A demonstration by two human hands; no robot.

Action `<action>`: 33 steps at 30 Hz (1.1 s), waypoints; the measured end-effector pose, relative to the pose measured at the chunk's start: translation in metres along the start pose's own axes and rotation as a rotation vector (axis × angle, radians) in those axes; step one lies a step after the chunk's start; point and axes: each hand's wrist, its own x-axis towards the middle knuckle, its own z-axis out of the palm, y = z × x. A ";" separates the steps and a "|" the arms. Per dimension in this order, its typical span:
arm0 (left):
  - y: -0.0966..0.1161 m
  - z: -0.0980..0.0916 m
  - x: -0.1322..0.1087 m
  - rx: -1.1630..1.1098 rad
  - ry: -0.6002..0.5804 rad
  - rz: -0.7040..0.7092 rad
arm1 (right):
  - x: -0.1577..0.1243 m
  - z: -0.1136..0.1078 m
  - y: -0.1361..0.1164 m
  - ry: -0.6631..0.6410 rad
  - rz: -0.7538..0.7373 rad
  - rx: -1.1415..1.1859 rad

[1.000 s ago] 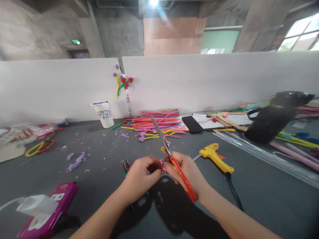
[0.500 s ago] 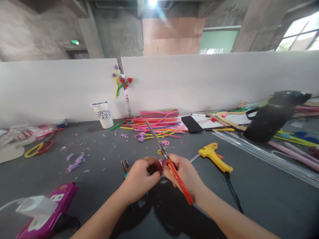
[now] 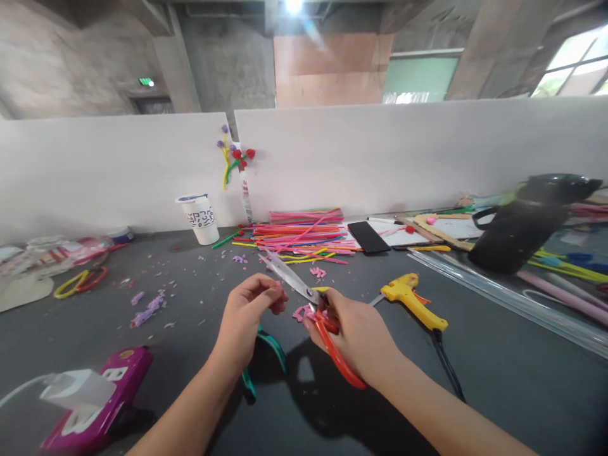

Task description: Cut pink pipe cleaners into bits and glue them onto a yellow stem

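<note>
My right hand (image 3: 354, 332) grips a pair of scissors (image 3: 293, 278) by its red handles, the blades pointing away and to the left. My left hand (image 3: 251, 310) is beside the blades, thumb and fingers pressed together in a pinch. Whether something small is in that pinch, I cannot make out. Small pink cut pieces (image 3: 300, 313) show below the scissors, near my right fingers. A short yellow bit (image 3: 321, 289) shows by the scissor pivot. Pliers with teal handles (image 3: 273, 348) lie partly hidden under my left hand.
A yellow glue gun (image 3: 411, 301) lies to the right. Behind are pipe cleaners (image 3: 304, 234), a phone (image 3: 368, 237) and a paper cup (image 3: 202, 221). A purple power strip (image 3: 126, 377) is at left, with yellow-and-red-handled scissors (image 3: 78, 283) beyond. A black jug (image 3: 517, 221) stands at right.
My left hand has moved left, away from my right hand. The scissors have turned leftward and their handles have spread. More of the pliers and the pink pieces shows.
</note>
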 end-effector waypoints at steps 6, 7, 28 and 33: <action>0.002 -0.001 -0.001 -0.028 0.068 0.081 | -0.001 0.003 0.003 -0.028 -0.067 -0.274; 0.002 -0.001 -0.001 -0.037 0.070 0.085 | -0.001 0.003 0.003 -0.028 -0.067 -0.281; 0.005 -0.003 -0.001 -0.111 0.129 0.142 | -0.003 0.005 -0.001 -0.001 -0.097 -0.327; 0.005 -0.003 0.000 -0.118 0.133 0.152 | -0.003 0.007 0.000 0.008 -0.112 -0.334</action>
